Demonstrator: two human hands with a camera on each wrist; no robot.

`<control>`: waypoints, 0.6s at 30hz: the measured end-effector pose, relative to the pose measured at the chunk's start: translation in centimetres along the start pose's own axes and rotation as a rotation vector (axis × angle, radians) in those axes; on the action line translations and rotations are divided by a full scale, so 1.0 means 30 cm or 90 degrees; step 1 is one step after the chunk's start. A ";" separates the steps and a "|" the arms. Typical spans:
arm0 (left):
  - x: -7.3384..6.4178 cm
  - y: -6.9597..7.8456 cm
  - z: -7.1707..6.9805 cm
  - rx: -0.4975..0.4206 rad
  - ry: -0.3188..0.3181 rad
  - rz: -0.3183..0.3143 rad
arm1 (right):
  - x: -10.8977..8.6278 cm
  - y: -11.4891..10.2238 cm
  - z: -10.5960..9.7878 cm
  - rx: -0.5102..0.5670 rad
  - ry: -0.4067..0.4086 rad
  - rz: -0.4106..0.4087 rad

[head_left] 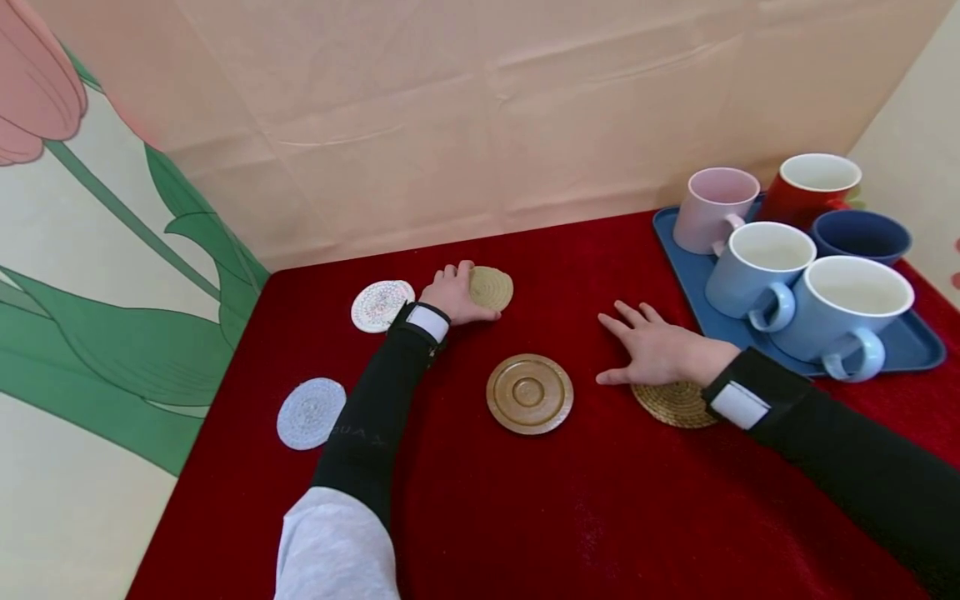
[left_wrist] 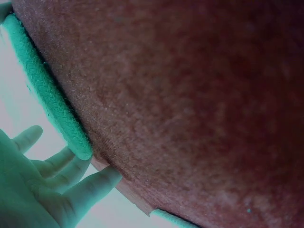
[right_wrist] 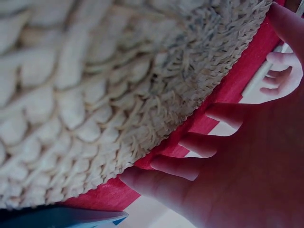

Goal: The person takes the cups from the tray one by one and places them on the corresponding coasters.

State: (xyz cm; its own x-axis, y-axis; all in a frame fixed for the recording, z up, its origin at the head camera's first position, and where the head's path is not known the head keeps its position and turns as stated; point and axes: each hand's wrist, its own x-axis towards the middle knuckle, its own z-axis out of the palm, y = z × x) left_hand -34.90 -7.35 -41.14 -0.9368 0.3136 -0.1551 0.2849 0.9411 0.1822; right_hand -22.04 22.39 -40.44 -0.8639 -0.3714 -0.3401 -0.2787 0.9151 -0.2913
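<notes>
At the back of the table my left hand [head_left: 453, 298] spans the left side of a round beige coaster [head_left: 492, 288], its thumb at the near edge and fingers at the far edge. Seen in the left wrist view, the coaster's rim [left_wrist: 50, 90] lies between the thumb tip and the fingers [left_wrist: 92, 187]. My right hand [head_left: 660, 348] spreads its fingers above a brown woven coaster [head_left: 671, 408], partly covering it and holding nothing. The braided texture of this woven coaster [right_wrist: 118, 95] fills much of the right wrist view. Between the hands lies a round wooden coaster [head_left: 529, 394] with ringed grooves.
A speckled white coaster [head_left: 381, 306] lies beside my left wrist, and a pale blue coaster [head_left: 311, 413] lies nearer at left. On the right, a blue tray [head_left: 693, 279] carries several mugs, including a pink mug [head_left: 716, 208] and a red mug [head_left: 806, 196]. Red cloth [head_left: 525, 517] covers the table.
</notes>
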 end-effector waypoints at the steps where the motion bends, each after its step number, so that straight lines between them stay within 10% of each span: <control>1: 0.001 0.001 0.001 0.000 0.000 -0.002 | 0.000 0.000 0.001 0.000 0.001 0.000; 9: -0.046 -0.020 -0.017 -0.022 -0.018 0.030 | -0.004 -0.006 0.003 0.010 0.002 -0.002; 18: -0.317 -0.099 -0.054 -0.017 -0.100 0.099 | -0.007 -0.013 -0.008 0.002 -0.003 0.004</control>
State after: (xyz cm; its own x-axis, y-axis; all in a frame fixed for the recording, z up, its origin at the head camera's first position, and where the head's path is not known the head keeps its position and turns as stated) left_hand -27.17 -13.35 -38.64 -0.8383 0.4720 -0.2727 0.4156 0.8772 0.2406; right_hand -21.84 22.14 -40.05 -0.8632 -0.3671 -0.3465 -0.2724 0.9166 -0.2925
